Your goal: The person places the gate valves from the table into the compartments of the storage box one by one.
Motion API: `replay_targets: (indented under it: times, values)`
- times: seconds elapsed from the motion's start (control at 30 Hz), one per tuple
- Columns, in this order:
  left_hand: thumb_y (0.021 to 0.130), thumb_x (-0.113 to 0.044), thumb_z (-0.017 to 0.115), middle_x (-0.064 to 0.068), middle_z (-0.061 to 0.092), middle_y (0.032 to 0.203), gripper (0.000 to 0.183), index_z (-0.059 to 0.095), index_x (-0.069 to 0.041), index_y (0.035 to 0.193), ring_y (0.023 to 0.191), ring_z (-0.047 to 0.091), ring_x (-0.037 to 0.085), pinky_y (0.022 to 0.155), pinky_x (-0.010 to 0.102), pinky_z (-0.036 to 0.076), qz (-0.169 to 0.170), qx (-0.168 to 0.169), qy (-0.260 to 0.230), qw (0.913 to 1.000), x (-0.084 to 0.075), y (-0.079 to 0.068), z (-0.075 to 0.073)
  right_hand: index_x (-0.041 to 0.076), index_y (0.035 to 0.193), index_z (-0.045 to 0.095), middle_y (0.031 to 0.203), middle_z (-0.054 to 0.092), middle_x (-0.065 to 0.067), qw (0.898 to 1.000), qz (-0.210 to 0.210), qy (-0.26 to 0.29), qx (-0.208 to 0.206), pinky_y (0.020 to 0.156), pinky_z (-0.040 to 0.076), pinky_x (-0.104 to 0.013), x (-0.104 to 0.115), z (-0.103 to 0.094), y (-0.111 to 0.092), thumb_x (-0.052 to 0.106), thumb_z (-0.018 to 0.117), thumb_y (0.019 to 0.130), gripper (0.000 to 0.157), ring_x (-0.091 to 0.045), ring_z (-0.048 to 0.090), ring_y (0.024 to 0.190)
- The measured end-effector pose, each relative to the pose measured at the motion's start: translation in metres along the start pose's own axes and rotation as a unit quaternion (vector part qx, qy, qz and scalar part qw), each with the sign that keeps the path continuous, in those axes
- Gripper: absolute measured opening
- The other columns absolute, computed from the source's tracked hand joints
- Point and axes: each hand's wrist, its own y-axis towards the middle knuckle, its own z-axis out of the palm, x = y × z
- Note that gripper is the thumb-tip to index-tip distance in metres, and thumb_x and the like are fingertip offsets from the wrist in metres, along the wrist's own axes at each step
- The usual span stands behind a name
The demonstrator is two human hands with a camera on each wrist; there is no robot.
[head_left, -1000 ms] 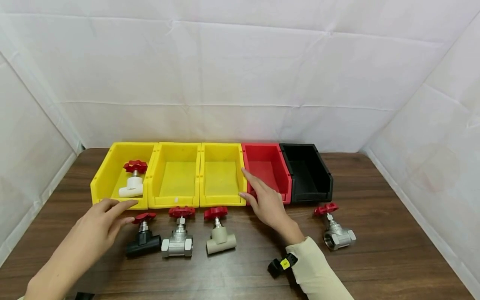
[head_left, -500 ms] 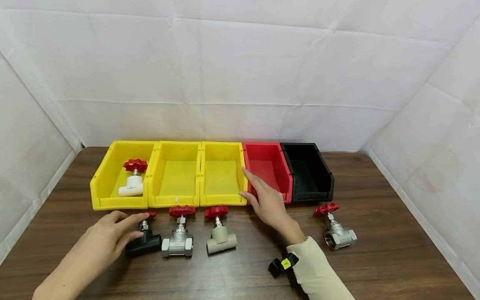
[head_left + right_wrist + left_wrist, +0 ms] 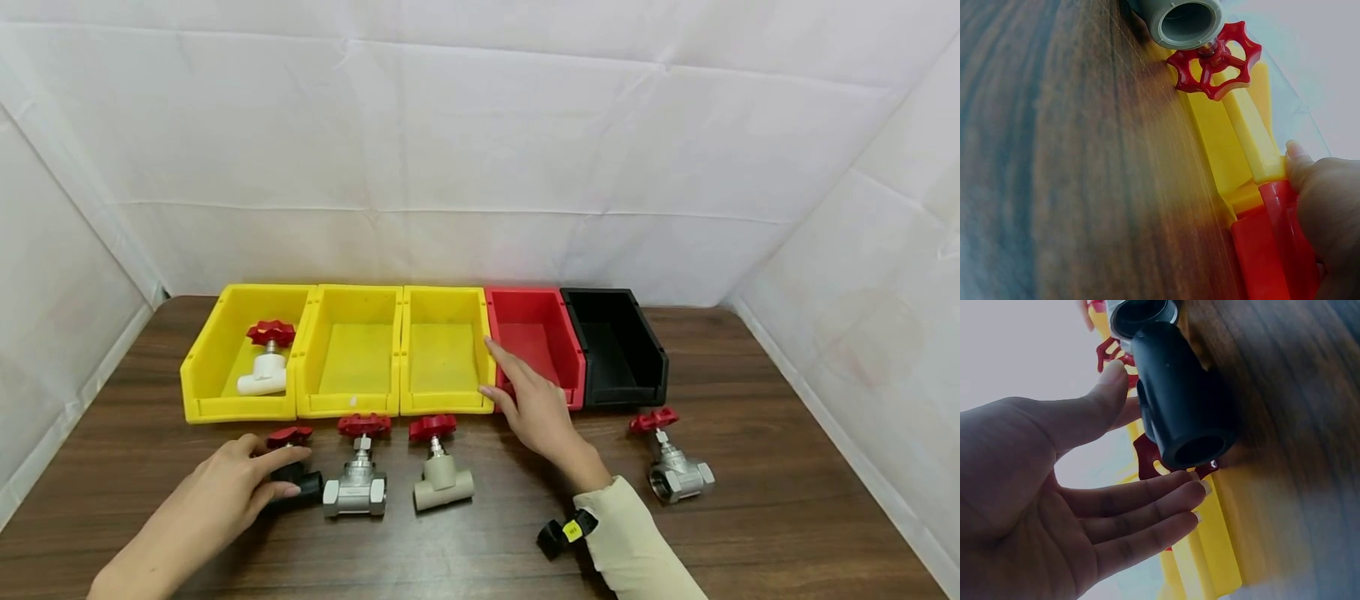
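Note:
My left hand [image 3: 232, 483] is at the black plastic valve [image 3: 306, 487] with a red handwheel, lying on the table. Thumb and index finger reach about its stem, partly hiding it. In the left wrist view the other fingers extend, nearly straight, beside the black valve [image 3: 1175, 387]; a firm grip does not show. My right hand [image 3: 540, 412] rests with extended fingers on the adjoining walls of the third yellow bin [image 3: 446, 404] and the red bin [image 3: 573, 383]. A silver metal valve [image 3: 356, 493] and a beige valve [image 3: 442, 483] lie between the hands.
A white valve [image 3: 266, 377] sits in the leftmost yellow bin [image 3: 240, 409]. The middle yellow bin [image 3: 330, 406] and a black bin [image 3: 626, 395] complete the row. Another silver valve [image 3: 678, 475] lies at the right on the wooden table [image 3: 787, 517]. White sheeting [image 3: 480, 150] stands behind.
My left hand has moved right and down, from beside the leftmost bin's front to around the black valve. My right hand has stayed on the bin walls.

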Motion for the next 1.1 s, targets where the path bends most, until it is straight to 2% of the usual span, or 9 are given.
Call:
replay_targets:
  times: [0.17,0.4,0.53,0.67,0.87,1.1]
  values:
    - [0.077,-0.028,0.079,0.005,0.057,0.086,0.034,0.073,-0.016,0.108,0.072,0.055,0.017,0.061,0.039,0.05,-0.003,0.01,-0.005,0.9999,0.001,0.0,0.004,0.031,0.152,0.026,0.14,0.05,-0.005,1.0,-0.002,-0.002,-0.004,0.087,0.049,-0.046,0.0,0.001,0.0,0.036,0.065,0.091,0.073,-0.024,0.054,0.118]
    - [0.077,-0.031,0.078,0.007,0.057,0.087,0.035,0.072,-0.016,0.108,0.075,0.058,0.02,0.062,0.041,0.051,-0.004,0.05,-0.013,0.9986,-0.002,0.001,0.009,0.031,0.152,0.027,0.14,0.05,-0.005,1.0,-0.002,0.0,-0.004,0.087,0.049,-0.046,0.0,0.001,0.0,0.036,0.065,0.09,0.073,-0.025,0.054,0.118]
    - [0.077,-0.031,0.078,0.006,0.055,0.085,0.035,0.072,-0.017,0.108,0.073,0.056,0.019,0.061,0.04,0.05,0.001,0.062,-0.005,0.998,-0.004,0.001,0.011,0.03,0.152,0.027,0.139,0.05,-0.006,1.0,-0.006,0.0,-0.006,0.087,0.049,-0.046,0.0,0.0,0.0,0.036,0.065,0.09,0.072,-0.025,0.054,0.118]
    - [0.076,-0.031,0.079,0.006,0.053,0.083,0.036,0.072,-0.016,0.108,0.071,0.053,0.018,0.059,0.037,0.048,-0.004,0.068,0.002,0.9976,-0.005,0.001,0.013,0.029,0.152,0.028,0.139,0.051,-0.006,1.0,-0.011,-0.003,-0.011,0.087,0.049,-0.045,0.0,0.0,0.0,0.036,0.066,0.09,0.072,-0.025,0.055,0.117]
    - [0.075,-0.029,0.079,0.008,0.055,0.086,0.037,0.071,-0.014,0.108,0.075,0.055,0.02,0.063,0.04,0.05,-0.02,0.077,0.0,0.9968,-0.008,0.002,0.014,0.029,0.152,0.028,0.138,0.051,-0.006,1.0,-0.014,-0.006,-0.013,0.085,0.05,-0.045,-0.001,0.001,0.0,0.036,0.066,0.091,0.073,-0.025,0.056,0.115]
    - [0.074,-0.028,0.08,0.008,0.054,0.086,0.036,0.071,-0.014,0.106,0.076,0.056,0.021,0.065,0.041,0.05,-0.023,0.077,0.001,0.9968,-0.009,0.002,0.015,0.03,0.152,0.027,0.138,0.051,-0.006,1.0,-0.011,-0.005,-0.01,0.085,0.05,-0.045,0.0,0.002,0.0,0.036,0.066,0.09,0.073,-0.025,0.056,0.115]
